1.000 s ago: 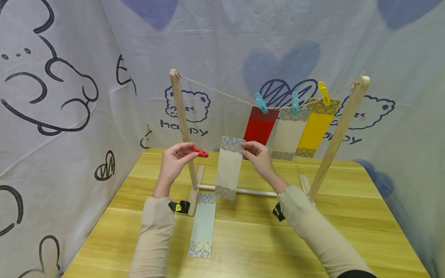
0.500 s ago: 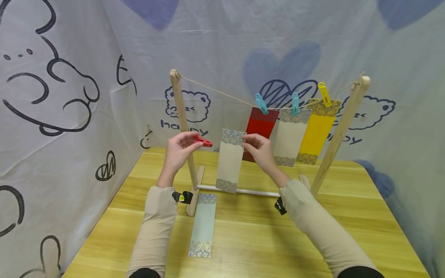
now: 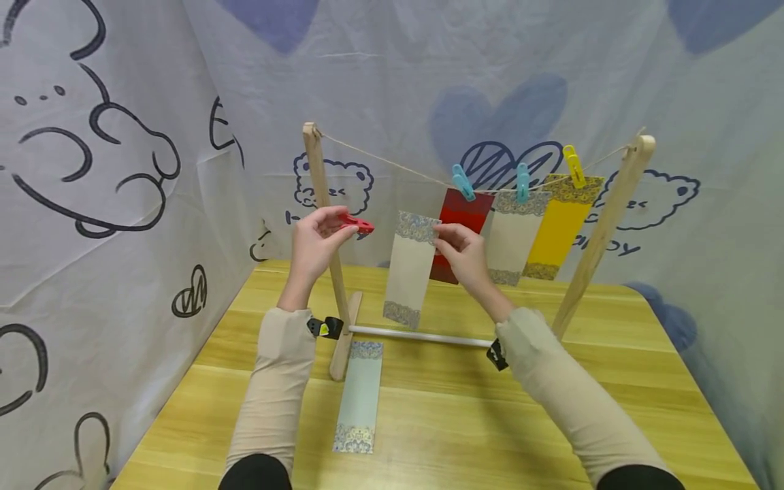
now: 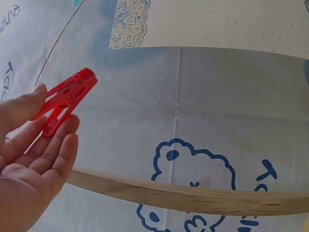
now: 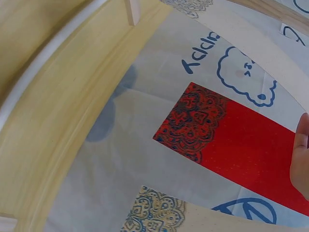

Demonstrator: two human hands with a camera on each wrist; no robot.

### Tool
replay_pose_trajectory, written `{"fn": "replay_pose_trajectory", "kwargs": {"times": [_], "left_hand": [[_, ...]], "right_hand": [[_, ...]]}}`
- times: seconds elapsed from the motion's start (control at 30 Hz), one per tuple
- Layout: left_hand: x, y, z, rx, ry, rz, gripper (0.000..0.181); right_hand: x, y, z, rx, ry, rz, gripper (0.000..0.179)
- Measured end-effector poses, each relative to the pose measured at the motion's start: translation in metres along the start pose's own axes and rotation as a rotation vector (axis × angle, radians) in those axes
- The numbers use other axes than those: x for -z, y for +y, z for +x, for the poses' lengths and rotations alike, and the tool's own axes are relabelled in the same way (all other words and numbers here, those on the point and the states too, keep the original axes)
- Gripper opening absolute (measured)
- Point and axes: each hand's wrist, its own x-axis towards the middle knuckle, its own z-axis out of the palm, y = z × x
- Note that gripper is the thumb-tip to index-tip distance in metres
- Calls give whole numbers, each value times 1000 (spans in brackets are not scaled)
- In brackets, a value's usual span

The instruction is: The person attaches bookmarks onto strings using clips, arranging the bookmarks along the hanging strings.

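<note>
My left hand (image 3: 315,245) pinches a red clothespin (image 4: 70,99) by its handle ends, in front of the left post; its nose points right. Between thumb and fingers, my right hand (image 3: 464,255) holds a cream paper strip (image 3: 409,269) by its upper right edge. Lace-like patterned bands run across both ends of that strip, which hangs nearly upright below the string (image 3: 392,162), apart from it. Behind the right hand, a red strip (image 5: 256,140) hangs from a blue clothespin (image 3: 463,182). In the right wrist view only part of the right hand shows.
Another cream strip (image 3: 513,238) hangs from a second blue clothespin (image 3: 523,182), and a yellow strip (image 3: 557,228) from a yellow clothespin (image 3: 574,167). Wooden posts (image 3: 603,231) carry the string, joined low down by a white rod (image 3: 429,336). A pale blue strip (image 3: 360,395) lies on the table.
Both hands have risen towards the string, carrying the red clothespin and the cream strip upward. The right hand has also shifted slightly right. The hung red, cream and yellow strips sway a little.
</note>
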Motion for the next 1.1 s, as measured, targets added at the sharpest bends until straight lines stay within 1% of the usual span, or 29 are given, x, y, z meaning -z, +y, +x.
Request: {"fn": "replay_pose_trajectory", "kwargs": {"times": [0.07,0.2,0.33,0.53,0.6,0.87,0.97,1.1], "left_hand": [[-1,-2,4,-6,12,12,32],[-2,1,9,-22,26,34,32],[-4,6,15,-42,21,36,32],[-8,14,25,-100,19,34,32],[-9,16,27,-110,18,37,32],[-14,23,36,-151,11,46,32],[-16,27,40,-174,5,30,32],[-18,29,44,-186,6,25,33]], "right_hand": [[0,-1,1,10,5,-15,20],[-1,-3,4,34,6,-29,20],[-1,-2,7,52,16,-28,19],[0,-1,10,42,41,-9,19],[-1,-1,11,45,47,-11,18],[-4,-7,17,103,64,-6,17],[-6,-9,19,115,66,-9,16],[-6,-11,21,118,73,8,16]]}}
